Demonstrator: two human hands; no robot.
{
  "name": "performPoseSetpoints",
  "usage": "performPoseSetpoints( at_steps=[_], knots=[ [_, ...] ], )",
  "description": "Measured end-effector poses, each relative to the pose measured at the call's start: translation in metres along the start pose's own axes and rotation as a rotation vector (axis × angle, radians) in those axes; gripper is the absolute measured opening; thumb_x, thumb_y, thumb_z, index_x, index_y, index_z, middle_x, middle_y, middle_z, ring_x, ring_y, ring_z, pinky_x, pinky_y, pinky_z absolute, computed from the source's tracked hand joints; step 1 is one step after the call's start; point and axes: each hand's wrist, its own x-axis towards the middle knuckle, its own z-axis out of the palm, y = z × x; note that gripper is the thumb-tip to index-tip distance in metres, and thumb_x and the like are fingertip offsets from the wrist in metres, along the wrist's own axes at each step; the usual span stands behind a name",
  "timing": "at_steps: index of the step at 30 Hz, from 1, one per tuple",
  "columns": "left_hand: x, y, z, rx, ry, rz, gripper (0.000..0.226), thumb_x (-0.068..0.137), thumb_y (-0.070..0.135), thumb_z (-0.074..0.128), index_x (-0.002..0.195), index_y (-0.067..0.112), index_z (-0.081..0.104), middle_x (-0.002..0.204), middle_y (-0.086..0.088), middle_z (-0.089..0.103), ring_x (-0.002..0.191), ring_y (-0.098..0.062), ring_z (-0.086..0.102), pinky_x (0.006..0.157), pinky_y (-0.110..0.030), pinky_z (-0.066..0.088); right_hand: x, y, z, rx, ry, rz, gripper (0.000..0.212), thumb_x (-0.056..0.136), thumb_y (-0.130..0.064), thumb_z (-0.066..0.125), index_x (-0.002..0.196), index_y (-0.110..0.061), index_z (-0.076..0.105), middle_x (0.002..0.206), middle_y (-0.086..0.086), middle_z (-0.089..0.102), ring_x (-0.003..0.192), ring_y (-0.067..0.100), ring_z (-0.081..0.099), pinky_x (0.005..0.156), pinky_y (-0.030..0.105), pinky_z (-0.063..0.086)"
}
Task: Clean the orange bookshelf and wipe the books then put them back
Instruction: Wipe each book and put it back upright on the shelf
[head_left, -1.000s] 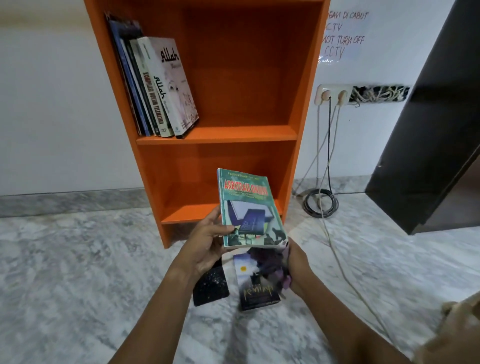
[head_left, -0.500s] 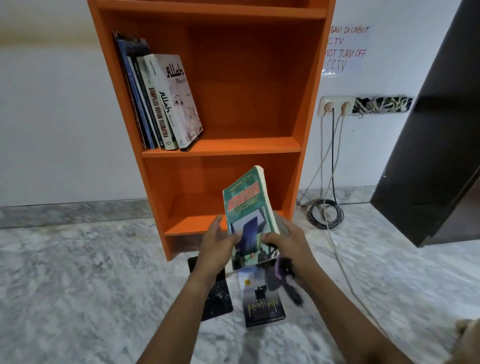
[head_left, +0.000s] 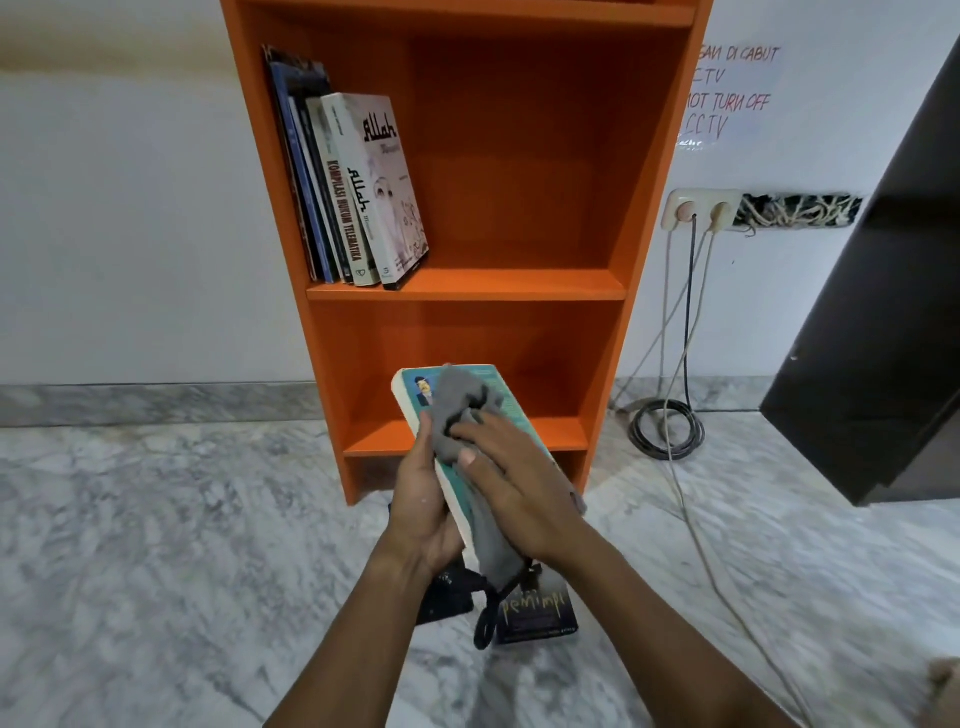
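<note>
Two hands are working on one green book (head_left: 506, 402) in front of the orange bookshelf (head_left: 519, 283): the left hand (head_left: 423, 512) is gripping its edge, the right hand (head_left: 511, 486) is pressing a grey cloth (head_left: 460, 410) on its cover. Two dark books (head_left: 537, 610) are lying on the floor (head_left: 156, 519) beneath.
</note>
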Motion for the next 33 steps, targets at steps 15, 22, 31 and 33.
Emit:
performPoseSetpoints(
  at_steps=[15,22,31,33],
  knots=[
    [0.001,-0.014,0.005,0.207,0.094,-0.03,0.06,0.104,0.051,0.035,0.138,0.007,0.057,0.134,-0.022,0.063,0.124,-0.041,0.059,0.104,-0.055,0.046,0.003,0.062,-0.024,0.117,0.302,0.572,0.032,0.109,-0.04,0.036,0.109,-0.02,0.06,0.105,0.002,0.063,0.104,0.025,0.06,0.078,0.034,0.039],
    [0.004,0.023,-0.002,0.212,0.148,0.167,0.056,0.105,0.051,0.03,0.133,0.013,0.061,0.127,-0.017,0.069,0.11,-0.036,0.068,0.091,-0.051,0.057,-0.027,0.056,-0.01,0.622,0.102,0.549,0.043,0.103,-0.057,0.044,0.108,-0.025,0.072,0.075,0.021,0.073,0.064,0.034,0.068,0.064,0.051,0.048],
    [0.004,0.023,0.006,0.798,0.442,0.128,0.033,0.099,0.041,0.057,0.124,0.021,0.067,0.125,-0.004,0.071,0.108,-0.028,0.069,0.085,-0.038,0.052,-0.021,0.055,-0.033,0.699,0.238,0.556,0.021,0.091,-0.02,0.074,0.111,-0.014,0.076,0.104,0.013,0.078,0.085,0.039,0.073,0.076,0.054,0.057],
    [0.004,0.012,0.011,0.942,0.652,0.202,0.061,0.093,0.047,0.067,0.146,0.022,0.049,0.147,-0.001,0.054,0.128,-0.026,0.056,0.096,-0.038,0.046,-0.015,0.05,-0.032,0.383,0.339,0.44,0.005,0.09,-0.017,0.074,0.09,-0.013,0.073,0.076,-0.001,0.075,0.068,0.024,0.068,0.064,0.04,0.053]
  ],
)
